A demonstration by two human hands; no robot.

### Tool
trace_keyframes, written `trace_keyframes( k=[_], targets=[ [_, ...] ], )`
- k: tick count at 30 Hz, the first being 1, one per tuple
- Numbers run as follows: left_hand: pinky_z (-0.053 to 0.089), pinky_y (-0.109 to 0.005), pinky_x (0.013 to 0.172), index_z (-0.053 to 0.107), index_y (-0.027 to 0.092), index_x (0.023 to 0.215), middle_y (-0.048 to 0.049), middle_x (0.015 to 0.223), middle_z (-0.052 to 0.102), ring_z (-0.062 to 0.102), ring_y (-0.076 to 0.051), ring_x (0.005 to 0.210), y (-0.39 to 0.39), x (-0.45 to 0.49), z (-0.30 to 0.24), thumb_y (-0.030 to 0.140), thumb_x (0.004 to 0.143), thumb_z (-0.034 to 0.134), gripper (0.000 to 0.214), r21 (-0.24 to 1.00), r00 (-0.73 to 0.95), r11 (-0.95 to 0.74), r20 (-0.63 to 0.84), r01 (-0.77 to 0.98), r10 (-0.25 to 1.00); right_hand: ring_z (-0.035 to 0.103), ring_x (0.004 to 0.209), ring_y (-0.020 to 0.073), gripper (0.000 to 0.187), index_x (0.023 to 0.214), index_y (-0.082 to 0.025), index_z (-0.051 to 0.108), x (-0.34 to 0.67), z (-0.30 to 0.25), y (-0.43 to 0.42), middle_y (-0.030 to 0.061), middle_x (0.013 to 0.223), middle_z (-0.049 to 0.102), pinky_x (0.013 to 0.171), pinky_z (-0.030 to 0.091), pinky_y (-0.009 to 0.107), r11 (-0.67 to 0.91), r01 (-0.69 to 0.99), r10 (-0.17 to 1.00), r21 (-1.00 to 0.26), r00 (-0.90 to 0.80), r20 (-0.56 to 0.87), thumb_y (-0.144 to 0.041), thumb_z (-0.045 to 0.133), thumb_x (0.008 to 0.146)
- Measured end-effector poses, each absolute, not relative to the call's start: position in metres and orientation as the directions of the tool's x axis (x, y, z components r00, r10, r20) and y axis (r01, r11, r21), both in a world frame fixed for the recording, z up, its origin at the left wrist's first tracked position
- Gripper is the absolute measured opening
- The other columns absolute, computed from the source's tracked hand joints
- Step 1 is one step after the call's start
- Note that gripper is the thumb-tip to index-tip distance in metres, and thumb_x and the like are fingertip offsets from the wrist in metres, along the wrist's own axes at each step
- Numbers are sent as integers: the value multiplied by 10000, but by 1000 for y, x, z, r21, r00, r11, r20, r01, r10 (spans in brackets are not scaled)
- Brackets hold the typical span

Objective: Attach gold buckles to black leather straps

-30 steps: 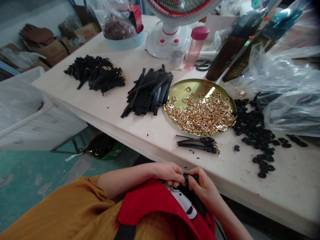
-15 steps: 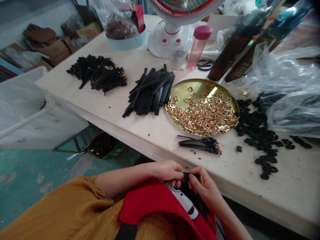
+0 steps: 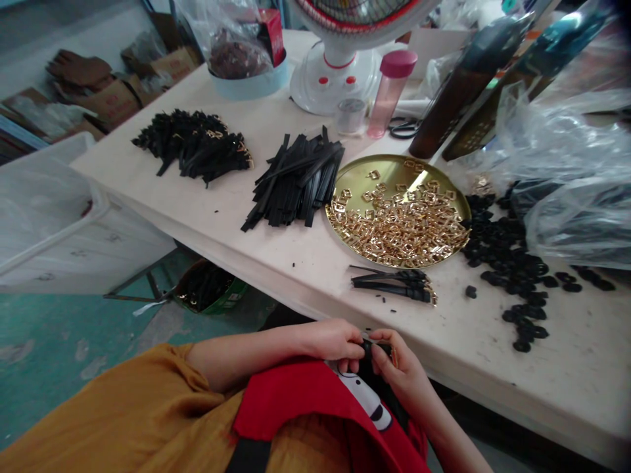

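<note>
At the table's near edge, over my lap, my left hand (image 3: 334,341) and my right hand (image 3: 400,368) pinch a small black strap piece (image 3: 367,346) between their fingertips. A gold buckle shows at the right hand's fingers. Just beyond, several finished black straps with gold buckles (image 3: 394,286) lie on the table (image 3: 276,253). A round gold tray (image 3: 355,174) holds many gold buckles (image 3: 399,223). Left of it lies a pile of flat black strips (image 3: 293,180), and right of it a spread of black loops (image 3: 507,263).
A heap of assembled straps (image 3: 194,144) lies at the far left of the table. A fan base (image 3: 340,75), a pink bottle (image 3: 389,89), scissors (image 3: 401,128) and clear plastic bags (image 3: 566,171) stand at the back and right. A white bin (image 3: 49,217) stands left; a box (image 3: 207,289) sits under the table.
Both hands stay together at the table edge, with only small finger movements on the black piece. The view has shifted slightly.
</note>
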State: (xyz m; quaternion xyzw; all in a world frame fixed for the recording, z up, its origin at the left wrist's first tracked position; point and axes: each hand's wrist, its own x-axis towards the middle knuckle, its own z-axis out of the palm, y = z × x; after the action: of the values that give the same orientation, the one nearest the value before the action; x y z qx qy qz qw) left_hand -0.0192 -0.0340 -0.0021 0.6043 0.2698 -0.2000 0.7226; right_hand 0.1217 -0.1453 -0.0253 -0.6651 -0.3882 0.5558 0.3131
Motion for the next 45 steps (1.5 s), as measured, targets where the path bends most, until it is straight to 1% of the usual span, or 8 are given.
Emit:
trace_keyframes(
  k=[3,7,15,26,31,35,40,45],
  targets=[
    [377,-165,458,526,151,720,34,611,554,486,-54,463,-32,-17,-5,155,759,407,125,799,805,186,-590,573,55,447,480,139,283,939,-197,453,116,-26,-146,-49,528,458,477,347,263,-509,138,856,-849,184,-483,-449,424,813],
    [349,-175,429,512,161,667,38,570,544,460,-63,434,-31,-15,-6,190,752,415,132,789,783,125,-614,602,104,458,505,153,242,904,-202,490,116,-31,-147,-28,552,485,510,352,283,-488,305,864,-818,304,-402,-419,449,804],
    [310,-169,423,507,156,632,52,524,504,417,-52,426,-24,-16,1,233,782,451,178,743,745,61,-667,667,-19,378,436,107,340,937,-183,457,122,-23,-147,-64,491,427,440,299,241,-535,58,845,-843,54,-533,-498,399,823],
    [360,-157,501,486,136,650,37,576,537,458,-40,481,-28,-21,5,196,876,346,272,772,784,139,-614,621,-94,412,507,115,387,1129,-189,433,127,-18,-151,-56,558,429,493,322,247,-479,112,861,-871,-136,-491,-450,411,844],
    [382,-165,527,487,134,652,40,559,522,474,-43,487,-26,-20,9,203,877,350,272,754,770,165,-636,636,-62,375,471,105,417,1135,-160,417,122,-19,-151,-66,522,409,462,296,237,-506,16,862,-862,-39,-506,-460,397,845],
    [362,-170,488,520,138,702,53,528,498,477,-56,474,-22,-22,15,266,834,456,194,720,734,182,-679,670,-13,394,477,113,418,1142,-161,419,121,-23,-150,-61,530,415,460,314,237,-463,62,885,-884,80,-458,-448,416,838],
    [375,-168,491,493,138,638,54,514,493,462,-49,451,-29,-20,15,193,836,408,222,748,759,196,-650,635,23,436,528,122,380,1146,-195,438,122,-21,-153,-38,604,467,494,349,241,-424,177,905,-888,38,-425,-425,415,844],
    [387,-171,499,472,144,604,49,521,503,468,-53,453,-36,-18,11,174,825,388,239,779,787,167,-616,604,27,410,509,113,400,1163,-188,421,121,-18,-153,-48,589,440,473,333,229,-447,123,893,-886,11,-449,-433,404,848]
  ],
)
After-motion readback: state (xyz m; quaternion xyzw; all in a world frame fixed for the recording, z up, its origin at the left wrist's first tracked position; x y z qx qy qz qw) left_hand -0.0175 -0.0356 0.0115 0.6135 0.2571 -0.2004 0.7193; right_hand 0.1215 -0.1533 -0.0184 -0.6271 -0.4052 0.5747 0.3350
